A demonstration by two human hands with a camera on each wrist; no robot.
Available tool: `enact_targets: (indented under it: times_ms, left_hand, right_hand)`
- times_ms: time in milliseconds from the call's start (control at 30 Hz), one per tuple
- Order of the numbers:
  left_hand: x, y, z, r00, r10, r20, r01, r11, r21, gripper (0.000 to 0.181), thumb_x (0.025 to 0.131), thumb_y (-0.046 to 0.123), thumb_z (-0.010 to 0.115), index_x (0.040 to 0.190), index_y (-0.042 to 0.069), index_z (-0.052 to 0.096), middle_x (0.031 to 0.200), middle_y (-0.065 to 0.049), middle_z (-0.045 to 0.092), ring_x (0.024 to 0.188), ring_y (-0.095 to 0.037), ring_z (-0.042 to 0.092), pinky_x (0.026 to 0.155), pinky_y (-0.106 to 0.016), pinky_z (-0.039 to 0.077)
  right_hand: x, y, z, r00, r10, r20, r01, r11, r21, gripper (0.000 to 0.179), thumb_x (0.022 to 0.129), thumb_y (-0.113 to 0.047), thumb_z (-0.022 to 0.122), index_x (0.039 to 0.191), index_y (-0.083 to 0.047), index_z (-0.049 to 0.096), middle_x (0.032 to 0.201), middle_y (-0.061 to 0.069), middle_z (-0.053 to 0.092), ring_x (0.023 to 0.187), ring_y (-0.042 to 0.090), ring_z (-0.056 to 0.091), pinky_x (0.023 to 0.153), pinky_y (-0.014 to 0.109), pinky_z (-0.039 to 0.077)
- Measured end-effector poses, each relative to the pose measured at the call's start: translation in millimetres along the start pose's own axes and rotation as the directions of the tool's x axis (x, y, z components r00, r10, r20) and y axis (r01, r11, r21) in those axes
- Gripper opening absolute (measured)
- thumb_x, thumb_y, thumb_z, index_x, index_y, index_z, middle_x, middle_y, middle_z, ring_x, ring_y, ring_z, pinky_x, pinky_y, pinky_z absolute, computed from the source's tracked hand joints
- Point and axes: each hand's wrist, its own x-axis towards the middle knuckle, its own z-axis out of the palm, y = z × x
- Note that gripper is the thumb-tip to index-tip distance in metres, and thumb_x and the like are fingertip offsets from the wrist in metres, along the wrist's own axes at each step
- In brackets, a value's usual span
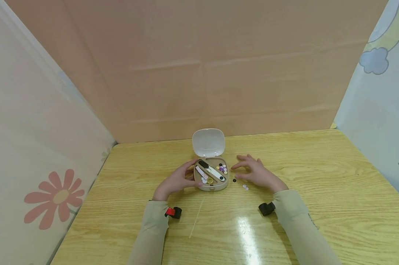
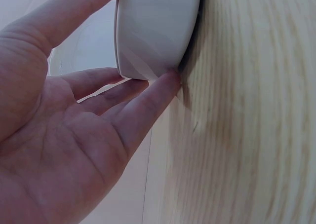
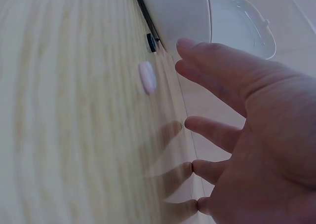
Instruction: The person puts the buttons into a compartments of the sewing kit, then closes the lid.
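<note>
In the head view a small beige compartment box (image 1: 216, 188) stands on the table with its clear lid (image 1: 208, 143) raised at the back. My left hand (image 1: 177, 181) holds the box's left side, thumb at the front and fingers farther back; in the left wrist view fingertips touch the box wall (image 2: 155, 31). To the right, my right hand (image 1: 257, 174) holds nothing, fingers spread and lightly bent. Close by lie a black button (image 1: 234, 180) and pale pink buttons (image 1: 244, 186). Inside the box are a white tool with a black end (image 1: 213, 172) and colourful buttons (image 1: 222, 168).
A pink-patterned strip (image 1: 201, 172) and a gold ring-shaped piece (image 1: 210, 180) lie in the box's left compartment. The wooden table (image 1: 146, 235) meets a tan backdrop (image 1: 199, 92) behind the lid, with patterned hangings on both sides.
</note>
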Motion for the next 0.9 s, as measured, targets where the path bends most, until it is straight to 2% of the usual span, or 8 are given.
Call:
enact_targets:
  times_ms: [100, 367, 567, 900]
  left_hand:
    - [-1.3, 3.8, -0.2, 1.0, -0.003, 0.012, 0.003, 1.0, -0.004, 0.093, 0.08, 0.004, 0.077, 0.153, 0.008, 0.02, 0.155, -0.014, 0.02, 0.138, -0.037, 0.025, 0.107, -0.05, 0.033]
    - [-12.3, 27.3, 0.4, 1.0, 0.005, 0.031, -0.005, 1.0, -0.014, 0.089, 0.081, 0.004, 0.076, 0.151, 0.003, 0.021, 0.154, -0.019, 0.021, 0.137, -0.041, 0.026, 0.106, -0.052, 0.033]
    - [-12.7, 27.6, 0.9, 1.0, 0.005, 0.03, -0.005, 1.0, -0.012, 0.089, 0.081, 0.005, 0.076, 0.152, 0.004, 0.022, 0.154, -0.017, 0.022, 0.137, -0.04, 0.027, 0.107, -0.051, 0.033]
    - [-10.2, 24.1, -0.3, 0.999, 0.012, 0.037, -0.011, 1.0, -0.015, 0.089, 0.082, 0.004, 0.076, 0.152, 0.004, 0.021, 0.155, -0.015, 0.02, 0.137, -0.038, 0.026, 0.107, -0.049, 0.033]
  right_hand:
    - [0.2, 1.5, 0.8, 1.0, -0.002, 0.008, 0.002, 1.0, -0.001, 0.03, 0.088, -0.026, 0.071, 0.116, -0.016, 0.069, 0.15, 0.02, 0.031, 0.139, 0.049, 0.004, 0.105, 0.068, -0.01]
    - [0.0, 3.0, 1.8, 0.999, -0.001, 0.038, 0.001, 1.0, 0.008, 0.036, 0.084, -0.03, 0.074, 0.118, -0.018, 0.069, 0.153, 0.018, 0.025, 0.14, 0.047, -0.002, 0.105, 0.066, -0.013]
    - [-0.7, 4.6, 2.9, 0.999, -0.002, 0.054, 0.002, 1.0, 0.001, 0.037, 0.082, -0.03, 0.077, 0.117, -0.02, 0.069, 0.155, 0.017, 0.021, 0.14, 0.045, -0.005, 0.105, 0.065, -0.014]
    - [-0.4, 6.5, 4.7, 0.999, -0.017, 0.05, 0.017, 1.0, -0.004, 0.024, 0.083, -0.029, 0.076, 0.106, -0.025, 0.072, 0.155, 0.016, 0.02, 0.14, 0.046, -0.008, 0.104, 0.067, -0.016]
